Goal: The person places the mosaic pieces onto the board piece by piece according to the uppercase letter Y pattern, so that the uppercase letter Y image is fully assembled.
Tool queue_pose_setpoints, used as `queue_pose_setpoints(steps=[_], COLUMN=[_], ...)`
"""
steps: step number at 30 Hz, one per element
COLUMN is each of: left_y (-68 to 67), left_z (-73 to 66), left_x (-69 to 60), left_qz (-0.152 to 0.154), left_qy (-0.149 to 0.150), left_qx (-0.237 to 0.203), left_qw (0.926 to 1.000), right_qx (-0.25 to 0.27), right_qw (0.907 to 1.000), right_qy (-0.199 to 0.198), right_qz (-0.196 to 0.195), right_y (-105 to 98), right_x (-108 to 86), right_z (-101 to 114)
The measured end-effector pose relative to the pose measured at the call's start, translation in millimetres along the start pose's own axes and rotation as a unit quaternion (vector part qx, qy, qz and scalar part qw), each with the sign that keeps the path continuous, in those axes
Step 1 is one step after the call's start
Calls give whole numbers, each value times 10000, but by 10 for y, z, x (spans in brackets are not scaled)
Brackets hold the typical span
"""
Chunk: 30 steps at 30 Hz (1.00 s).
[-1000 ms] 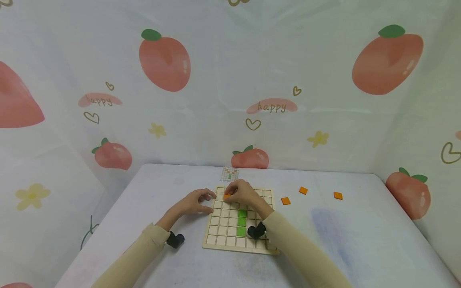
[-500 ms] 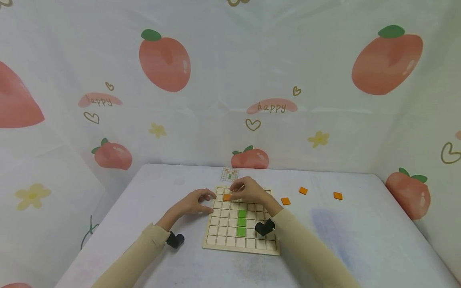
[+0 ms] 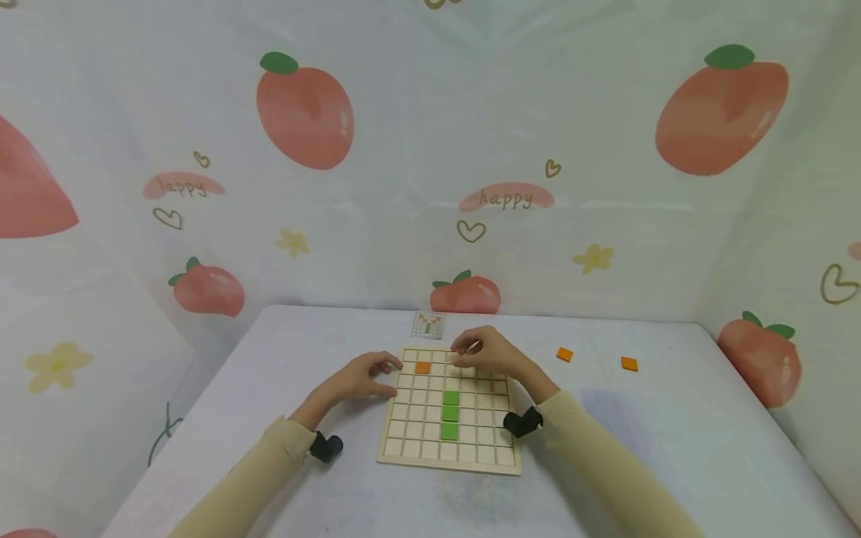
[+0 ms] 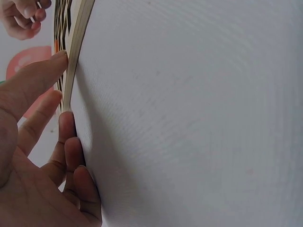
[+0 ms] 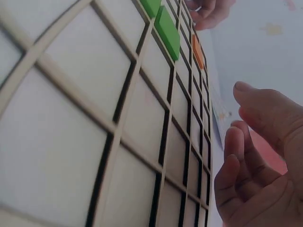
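A wooden grid board (image 3: 447, 467) lies flat on the table. Three green square tiles (image 3: 450, 415) fill a column of its cells, and one orange square tile (image 3: 422, 368) sits in a cell near its upper left. At the board's left side rests my left hand (image 3: 363, 377); in the left wrist view its thumb and fingertips touch the wooden edge (image 4: 78, 38). My right hand (image 3: 494, 355) hovers over the board's upper right part, fingers loosely bent and holding nothing. In the right wrist view, a gap separates its thumb from the fingers, and the orange tile (image 5: 197, 51) lies beyond.
Two loose orange tiles (image 3: 565, 354) lie on the table to the right of the board. Behind the board is a small printed grid card (image 3: 427, 325) with a coloured pattern. A fruit-patterned cloth (image 3: 377, 246) hangs at the table's back edge.
My right hand has let go of the orange tile in the upper left cell and moved right. It now covers the nearest loose orange tile. The left hand stays at the board's edge.
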<state>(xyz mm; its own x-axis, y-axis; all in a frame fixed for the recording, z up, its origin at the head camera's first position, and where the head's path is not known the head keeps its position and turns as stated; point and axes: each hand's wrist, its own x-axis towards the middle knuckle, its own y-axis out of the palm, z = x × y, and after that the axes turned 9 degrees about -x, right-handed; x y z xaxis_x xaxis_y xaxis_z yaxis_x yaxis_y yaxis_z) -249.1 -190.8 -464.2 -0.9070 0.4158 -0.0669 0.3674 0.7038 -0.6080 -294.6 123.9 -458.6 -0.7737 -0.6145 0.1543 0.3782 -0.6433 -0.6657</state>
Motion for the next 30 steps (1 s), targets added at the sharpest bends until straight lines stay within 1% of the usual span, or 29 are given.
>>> queue_pose_setpoints(steps=[8,10,16,20,23,30], left_y=[-11,-10,-6,-9,-12,-14], left_z=[10,19,38,26,16,16], left_x=[5,8,16,10,7,-2], left_qz=[6,1,19,26,24,22], left_qy=[28,30,103,130,113,121], left_qx=[-31,-22,45,48,39,36], left_qw=[10000,10000,9999,9999,9999,9999], right_qx=[-50,-69,-219,-185,-296,-337], right_qw=[9993,9989,9985,9973,9960,9965], right_qy=[351,443,452,648,782,695], right_qz=[-127,-128,-216,-281,-319,-326], right_y=[-145,-193,-381,-518,-602,-713], right_x=[-177,-244,-481,-634,-727,-873], right_z=[-82,-92,-172,-239,-285,-375])
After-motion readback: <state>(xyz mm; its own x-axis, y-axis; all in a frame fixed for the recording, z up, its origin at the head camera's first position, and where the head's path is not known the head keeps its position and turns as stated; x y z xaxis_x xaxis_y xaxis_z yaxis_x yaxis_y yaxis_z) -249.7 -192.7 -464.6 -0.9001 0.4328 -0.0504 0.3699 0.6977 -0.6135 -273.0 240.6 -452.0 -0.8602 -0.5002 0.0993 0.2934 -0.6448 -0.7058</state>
